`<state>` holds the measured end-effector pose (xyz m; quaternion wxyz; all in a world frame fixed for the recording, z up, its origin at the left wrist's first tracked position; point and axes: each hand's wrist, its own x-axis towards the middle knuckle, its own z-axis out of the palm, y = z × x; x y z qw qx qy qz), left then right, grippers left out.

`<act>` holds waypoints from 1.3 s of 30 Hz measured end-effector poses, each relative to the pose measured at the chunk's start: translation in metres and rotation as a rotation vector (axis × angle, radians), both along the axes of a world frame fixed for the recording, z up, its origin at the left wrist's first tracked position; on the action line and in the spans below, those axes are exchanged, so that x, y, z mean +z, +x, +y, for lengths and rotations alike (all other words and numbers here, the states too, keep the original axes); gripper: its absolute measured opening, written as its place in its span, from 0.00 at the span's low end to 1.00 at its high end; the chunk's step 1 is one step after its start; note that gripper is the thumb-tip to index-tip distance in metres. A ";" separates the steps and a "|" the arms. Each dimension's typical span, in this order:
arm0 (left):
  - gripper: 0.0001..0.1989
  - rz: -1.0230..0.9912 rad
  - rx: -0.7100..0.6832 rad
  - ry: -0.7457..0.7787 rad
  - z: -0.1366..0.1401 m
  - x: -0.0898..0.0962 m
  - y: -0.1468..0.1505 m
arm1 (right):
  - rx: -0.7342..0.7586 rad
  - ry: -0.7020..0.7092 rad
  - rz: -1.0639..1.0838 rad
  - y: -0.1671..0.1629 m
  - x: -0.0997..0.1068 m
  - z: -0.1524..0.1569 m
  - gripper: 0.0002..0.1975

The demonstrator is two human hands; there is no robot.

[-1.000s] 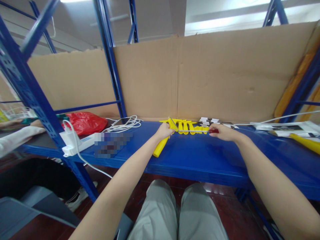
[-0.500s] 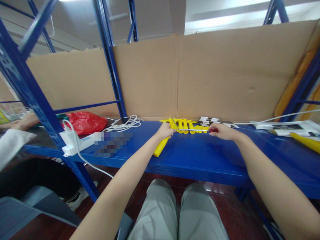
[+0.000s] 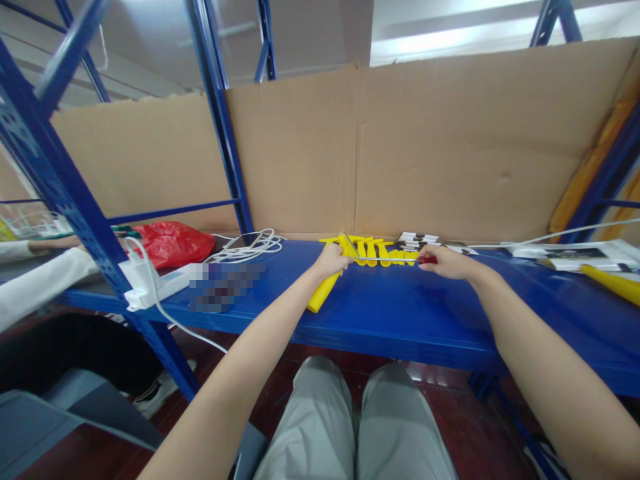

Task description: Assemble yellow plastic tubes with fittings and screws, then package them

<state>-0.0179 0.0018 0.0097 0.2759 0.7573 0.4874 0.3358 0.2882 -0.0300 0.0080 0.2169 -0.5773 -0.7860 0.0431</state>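
Note:
My left hand is closed around a yellow piece with a tube-like handle, whose lower end slants down toward the front edge of the blue shelf. Its head, partly hidden by my fingers, points up and away. In my right hand is a screwdriver, gripped by its dark red handle. The thin metal shaft runs left, level, and its tip meets or nearly meets the yellow piece by my left fingers; the exact contact is too small to tell. Behind the shaft lie several yellow handled pieces in a row.
Black-and-white packets lie near the cardboard wall. On the left are a red plastic bag, coiled white cable and a power strip. A co-worker's white sleeve is at far left. Another yellow piece lies right.
Both my hands keep nearly the same position and grip. At far left, the co-worker's arms have shifted, with a white sleeve now stretched further toward the shelf post.

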 end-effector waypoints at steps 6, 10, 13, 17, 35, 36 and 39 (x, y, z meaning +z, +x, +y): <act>0.11 -0.011 -0.009 -0.012 -0.002 0.001 0.000 | -0.018 0.007 -0.012 -0.001 0.000 -0.001 0.06; 0.11 -0.031 -0.024 -0.015 -0.004 0.002 0.001 | -0.010 0.023 -0.023 0.000 0.000 0.000 0.06; 0.12 -0.037 -0.021 -0.017 -0.005 0.003 0.001 | -0.008 0.030 -0.024 0.001 -0.001 0.001 0.06; 0.11 -0.035 -0.021 -0.018 -0.004 0.003 0.001 | -0.019 0.037 -0.030 0.000 -0.001 0.001 0.05; 0.09 -0.037 -0.015 -0.013 -0.005 0.001 0.001 | -0.016 0.039 -0.054 -0.001 -0.003 0.003 0.06; 0.10 -0.039 -0.016 -0.014 -0.005 0.001 0.001 | -0.019 0.040 -0.055 -0.001 -0.003 0.003 0.06; 0.10 -0.040 -0.011 -0.017 -0.003 0.000 0.001 | -0.032 0.049 -0.059 -0.002 -0.002 0.002 0.07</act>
